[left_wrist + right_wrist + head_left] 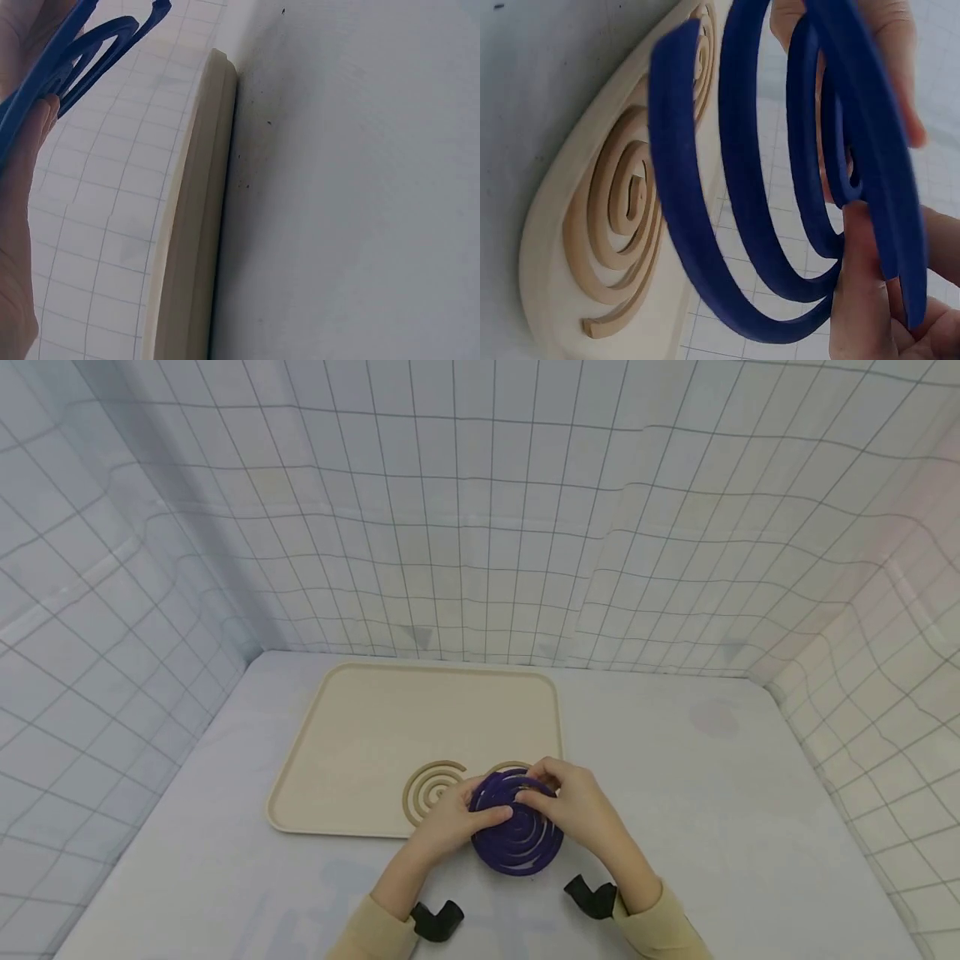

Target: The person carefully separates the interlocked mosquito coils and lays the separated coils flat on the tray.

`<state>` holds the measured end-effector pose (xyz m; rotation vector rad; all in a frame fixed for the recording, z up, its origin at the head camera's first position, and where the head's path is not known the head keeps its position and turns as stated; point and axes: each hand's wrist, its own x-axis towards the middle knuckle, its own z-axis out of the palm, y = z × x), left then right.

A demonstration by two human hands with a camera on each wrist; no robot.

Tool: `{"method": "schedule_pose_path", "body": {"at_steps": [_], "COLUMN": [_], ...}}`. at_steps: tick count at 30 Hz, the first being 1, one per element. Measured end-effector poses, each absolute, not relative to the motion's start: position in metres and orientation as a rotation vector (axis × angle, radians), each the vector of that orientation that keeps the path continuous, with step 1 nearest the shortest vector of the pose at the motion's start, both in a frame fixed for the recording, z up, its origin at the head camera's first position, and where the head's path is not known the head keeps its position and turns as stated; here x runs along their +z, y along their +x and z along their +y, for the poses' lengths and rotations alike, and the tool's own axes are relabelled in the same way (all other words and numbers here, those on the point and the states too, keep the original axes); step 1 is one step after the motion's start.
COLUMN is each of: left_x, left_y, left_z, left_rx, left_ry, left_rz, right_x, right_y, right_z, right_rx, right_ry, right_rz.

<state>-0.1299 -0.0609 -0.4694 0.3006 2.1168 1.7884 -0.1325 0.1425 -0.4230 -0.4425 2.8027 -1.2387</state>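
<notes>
Both hands hold a dark blue-purple mosquito coil (517,832) in front of the body, over the tray's lower right edge. My left hand (447,820) grips its left side, thumb on the front face near the centre. On the upper right, my right hand (576,800) pinches the bands between thumb and fingers. In the right wrist view the coil's spiral bands (741,161) stand spread apart, the outer one bowed away from the rest. A tan mosquito coil (408,797) lies on the tray by the left hand; a second tan coil (510,766) is mostly hidden behind the blue one.
A cream tray (420,710) with a raised rim lies on the white table (675,760), left of centre. Two black curved pieces (437,922) sit at the wrists by the sleeves. White grid-patterned curtains (480,527) hang around the back and sides.
</notes>
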Motion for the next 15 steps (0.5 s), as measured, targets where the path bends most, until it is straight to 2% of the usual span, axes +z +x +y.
{"method": "schedule_pose_path", "body": {"at_steps": [6,15], "left_x": [-0.4721,-0.4744], "left_y": [-0.1297,-0.1302], "left_z": [-0.0647,-0.0635], "left_rx": [1.846,1.954], "left_ry": [0.364,0.305], "left_rz": [2.070,1.955], "right_x": [-0.4258,-0.4279], "right_y": [-0.1327,-0.1328], "right_z": [0.1415,0.1405], "right_rx": [-1.296,-1.386], "right_ry": [-0.358,-0.240], "right_rz": [2.790,2.756]}}
